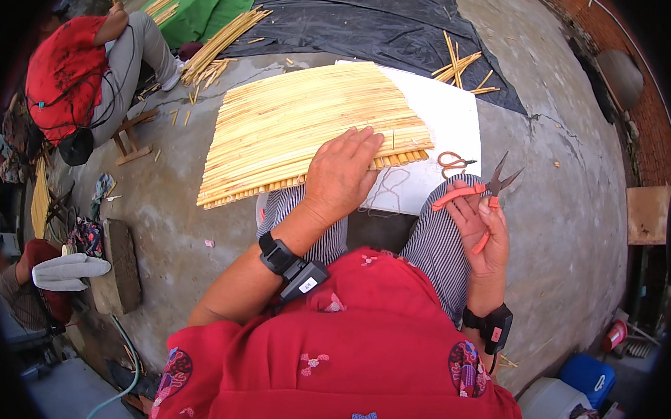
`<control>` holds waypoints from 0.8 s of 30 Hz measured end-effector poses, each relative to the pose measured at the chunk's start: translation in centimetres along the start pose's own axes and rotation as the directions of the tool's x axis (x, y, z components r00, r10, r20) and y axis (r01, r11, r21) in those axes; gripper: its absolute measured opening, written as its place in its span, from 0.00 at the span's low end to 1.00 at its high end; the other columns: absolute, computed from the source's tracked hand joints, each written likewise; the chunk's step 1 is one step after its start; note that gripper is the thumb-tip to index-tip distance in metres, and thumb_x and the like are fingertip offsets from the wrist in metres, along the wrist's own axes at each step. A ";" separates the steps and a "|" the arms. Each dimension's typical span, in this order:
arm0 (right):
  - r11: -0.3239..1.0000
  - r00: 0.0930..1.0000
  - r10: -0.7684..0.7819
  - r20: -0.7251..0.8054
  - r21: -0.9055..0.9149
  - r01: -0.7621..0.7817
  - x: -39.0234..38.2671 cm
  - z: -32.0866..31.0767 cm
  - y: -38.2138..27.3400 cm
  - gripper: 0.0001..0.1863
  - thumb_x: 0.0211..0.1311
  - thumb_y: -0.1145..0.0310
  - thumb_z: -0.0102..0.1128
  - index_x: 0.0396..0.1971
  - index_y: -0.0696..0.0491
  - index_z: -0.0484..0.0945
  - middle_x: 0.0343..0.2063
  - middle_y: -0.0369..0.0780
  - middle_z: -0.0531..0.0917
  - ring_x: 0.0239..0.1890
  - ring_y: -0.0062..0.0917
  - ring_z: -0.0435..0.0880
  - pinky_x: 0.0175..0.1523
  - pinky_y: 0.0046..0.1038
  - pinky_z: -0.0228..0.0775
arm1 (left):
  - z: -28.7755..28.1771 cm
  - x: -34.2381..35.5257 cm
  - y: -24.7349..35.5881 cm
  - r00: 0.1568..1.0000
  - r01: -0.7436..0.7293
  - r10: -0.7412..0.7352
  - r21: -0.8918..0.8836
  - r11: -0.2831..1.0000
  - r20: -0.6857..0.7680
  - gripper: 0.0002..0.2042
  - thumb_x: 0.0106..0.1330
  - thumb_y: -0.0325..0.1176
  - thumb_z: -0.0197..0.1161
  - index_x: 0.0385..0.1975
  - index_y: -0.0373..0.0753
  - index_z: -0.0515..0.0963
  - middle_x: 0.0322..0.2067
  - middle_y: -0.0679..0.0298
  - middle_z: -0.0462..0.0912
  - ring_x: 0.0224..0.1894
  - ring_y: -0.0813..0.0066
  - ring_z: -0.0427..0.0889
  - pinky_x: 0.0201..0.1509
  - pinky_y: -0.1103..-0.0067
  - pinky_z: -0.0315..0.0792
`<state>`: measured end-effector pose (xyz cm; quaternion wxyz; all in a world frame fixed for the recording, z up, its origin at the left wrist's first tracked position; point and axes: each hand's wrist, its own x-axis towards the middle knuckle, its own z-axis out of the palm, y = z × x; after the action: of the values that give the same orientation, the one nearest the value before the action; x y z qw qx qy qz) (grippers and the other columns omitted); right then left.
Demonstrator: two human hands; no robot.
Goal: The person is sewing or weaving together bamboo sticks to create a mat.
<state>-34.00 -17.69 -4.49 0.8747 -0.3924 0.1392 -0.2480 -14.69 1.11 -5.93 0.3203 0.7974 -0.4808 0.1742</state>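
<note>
Above concrete (559,242), the left hand (342,167) lies flat, fingers together, on a mat (302,126) at eleven o'clock; the right hand (488,235), half-curled at three, holds spread pliers (494,188). Even pressure should keep the mat steady.

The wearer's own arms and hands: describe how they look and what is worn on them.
The left hand and right hand are ungloved, the forearms bare below a red top with floral patches near its sleeve ends. Each wrist wears a black strap with a boxy dark device: the left device bears a white label, the right device a pinkish one.
</note>
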 end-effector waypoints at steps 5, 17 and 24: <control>0.995 0.994 -0.076 -0.083 -0.076 0.069 2.6 -2.9 -4.6 0.12 0.67 0.71 0.50 0.45 0.62 0.72 0.43 0.50 0.79 0.53 0.44 0.78 0.59 0.44 0.69 | -0.1 0.5 0.2 0.999 0.041 -0.041 -0.032 0.999 0.002 0.27 0.51 0.29 0.67 0.55 0.41 0.72 0.54 0.55 0.76 0.57 0.56 0.74 0.57 0.68 0.68; 0.884 0.868 0.400 0.294 0.125 -0.450 -1.9 3.0 0.7 0.19 0.62 0.75 0.55 0.53 0.62 0.68 0.53 0.53 0.73 0.56 0.43 0.75 0.61 0.51 0.66 | 1.4 -0.2 0.5 0.995 -0.096 0.097 0.224 0.970 0.008 0.25 0.52 0.27 0.64 0.55 0.41 0.73 0.52 0.60 0.77 0.55 0.60 0.76 0.56 0.69 0.69; 0.705 0.709 0.668 0.224 0.112 -0.700 -1.6 2.4 1.2 0.15 0.65 0.77 0.51 0.51 0.62 0.69 0.52 0.53 0.75 0.56 0.43 0.76 0.58 0.50 0.70 | 1.8 -0.6 -0.2 0.987 -0.147 0.157 0.277 0.950 -0.016 0.23 0.54 0.27 0.61 0.53 0.41 0.74 0.50 0.61 0.79 0.53 0.62 0.77 0.54 0.71 0.71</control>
<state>-33.93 -14.63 -3.69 0.9454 -0.2472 0.1776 0.1169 -14.91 0.36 -7.68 0.2012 0.7914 -0.5058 0.2782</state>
